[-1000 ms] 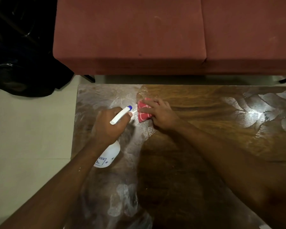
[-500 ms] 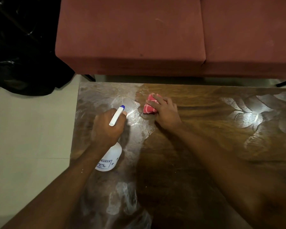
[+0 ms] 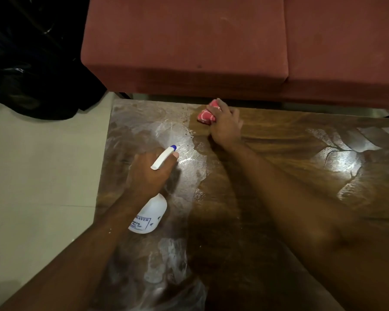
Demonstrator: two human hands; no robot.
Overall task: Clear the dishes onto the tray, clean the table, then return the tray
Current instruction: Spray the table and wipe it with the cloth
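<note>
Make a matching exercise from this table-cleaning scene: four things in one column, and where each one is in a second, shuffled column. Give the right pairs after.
Things
1. spray bottle
2. pink cloth
3. red sofa
4. black bag

Places
a. on the floor, left of the table
b. gripped by the left hand
c. held by the right hand at the table's far edge
d. beyond the table's far edge

Pairs: 1-b, 2-c, 3-d, 4-a
</note>
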